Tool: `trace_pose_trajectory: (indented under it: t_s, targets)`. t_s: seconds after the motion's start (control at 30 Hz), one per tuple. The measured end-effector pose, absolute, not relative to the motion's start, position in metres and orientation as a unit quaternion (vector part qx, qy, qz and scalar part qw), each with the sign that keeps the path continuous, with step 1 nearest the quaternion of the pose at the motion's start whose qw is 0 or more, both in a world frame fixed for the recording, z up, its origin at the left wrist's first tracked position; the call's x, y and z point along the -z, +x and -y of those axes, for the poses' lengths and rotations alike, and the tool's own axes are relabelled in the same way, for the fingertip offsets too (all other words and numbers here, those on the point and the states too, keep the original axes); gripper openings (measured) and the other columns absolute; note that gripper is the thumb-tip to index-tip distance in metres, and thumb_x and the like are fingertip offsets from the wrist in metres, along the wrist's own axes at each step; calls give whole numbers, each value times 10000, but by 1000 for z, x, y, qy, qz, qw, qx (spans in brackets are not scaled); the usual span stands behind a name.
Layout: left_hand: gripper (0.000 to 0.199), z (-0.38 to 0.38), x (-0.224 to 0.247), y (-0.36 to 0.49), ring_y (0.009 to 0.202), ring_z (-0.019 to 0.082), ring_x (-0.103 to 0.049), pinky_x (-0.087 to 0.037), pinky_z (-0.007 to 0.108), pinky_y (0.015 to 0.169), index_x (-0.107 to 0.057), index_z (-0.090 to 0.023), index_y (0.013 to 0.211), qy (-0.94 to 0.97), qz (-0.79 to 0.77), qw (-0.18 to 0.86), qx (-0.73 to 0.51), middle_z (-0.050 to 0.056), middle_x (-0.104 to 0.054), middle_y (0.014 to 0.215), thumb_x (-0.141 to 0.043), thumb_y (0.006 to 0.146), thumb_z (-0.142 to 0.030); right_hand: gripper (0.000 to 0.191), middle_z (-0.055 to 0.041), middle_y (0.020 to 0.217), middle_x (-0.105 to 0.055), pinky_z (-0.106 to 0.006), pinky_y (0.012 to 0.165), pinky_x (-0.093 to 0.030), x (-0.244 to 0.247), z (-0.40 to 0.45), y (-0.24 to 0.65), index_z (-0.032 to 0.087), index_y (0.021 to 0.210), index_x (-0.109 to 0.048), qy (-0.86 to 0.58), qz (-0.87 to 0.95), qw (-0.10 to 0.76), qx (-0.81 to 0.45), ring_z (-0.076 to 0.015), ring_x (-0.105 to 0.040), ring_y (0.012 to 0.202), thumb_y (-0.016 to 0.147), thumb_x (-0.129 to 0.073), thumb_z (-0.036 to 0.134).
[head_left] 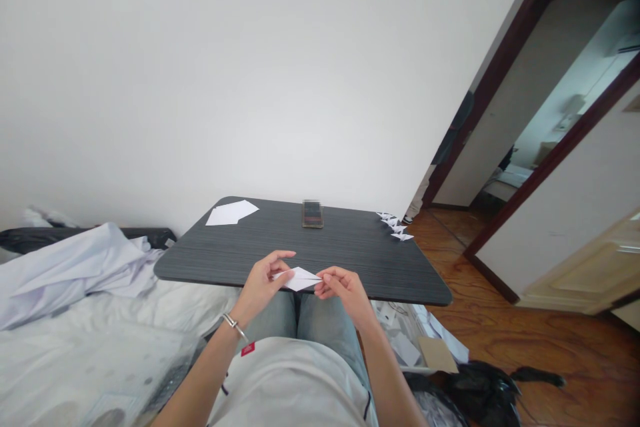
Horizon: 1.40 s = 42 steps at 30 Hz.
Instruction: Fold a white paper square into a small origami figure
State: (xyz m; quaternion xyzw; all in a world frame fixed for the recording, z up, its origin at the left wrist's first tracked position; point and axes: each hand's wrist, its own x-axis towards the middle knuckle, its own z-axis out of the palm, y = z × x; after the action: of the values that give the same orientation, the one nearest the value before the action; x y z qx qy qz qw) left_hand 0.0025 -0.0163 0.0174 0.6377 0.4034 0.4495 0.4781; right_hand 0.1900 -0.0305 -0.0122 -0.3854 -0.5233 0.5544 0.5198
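A folded piece of white paper [301, 278], shaped like a long narrow diamond, is held level just above the front edge of the dark table [280, 240]. My left hand [265, 283] grips its left end, thumb on top and the index finger stretched out above. The pointed right end is pinched between the thumb and fingers of my right hand [343, 287]. A crease or slit runs along the paper toward that right tip. Part of the left end is hidden by my left fingers.
White paper sheets [231, 213] lie at the table's back left, and a phone [313, 214] at the back middle. Several small folded paper cranes [395, 225] stand in a row by the right edge. Below right is a bin of papers [405, 347]; bedding [75, 273] lies left.
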Motion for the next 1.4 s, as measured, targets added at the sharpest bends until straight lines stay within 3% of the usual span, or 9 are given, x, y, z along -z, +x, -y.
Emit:
trace_pose_trajectory:
  t_s: [0.17,0.33,0.5,0.83,1.4]
  targets:
    - [319,15,-10,4,610,117,-530,-426,217,557,-554,-128,1003,655,-382,480,-441,0,-570,663,-566,723,-281,255,-13,524,-635,-195,443,-476,11,32,181,126,661,-600,-397,496,522,-569,-103,-584,444,667,-637,379]
    - [248,18,-14,2,780,164,-564,-421,246,678,-638,-150,921,730,-364,418,-400,61,-627,868,-601,691,-238,256,-3,493,-625,-193,422,-467,9,33,177,128,631,-590,-406,483,532,-564,-100,-569,416,652,-647,377]
    - [171,19,-18,2,711,150,-568,-395,230,651,-679,-156,822,759,-381,375,-371,48,-650,778,-546,718,-180,256,-2,492,-624,-197,420,-465,11,33,177,128,624,-590,-401,482,530,-571,-96,-559,402,639,-659,373]
    - [153,19,-11,6,634,137,-551,-421,218,600,-663,-127,688,709,-373,446,-399,41,-636,681,-558,718,-236,267,12,454,-597,-165,378,-421,7,38,171,127,594,-585,-411,454,506,-607,-74,-518,357,618,-668,380]
    - [149,20,-15,8,613,125,-498,-363,209,571,-605,-109,754,720,-358,467,-367,29,-577,679,-537,710,-234,239,29,446,-556,-185,412,-402,7,42,172,143,571,-554,-420,511,509,-552,-69,-477,373,625,-661,349]
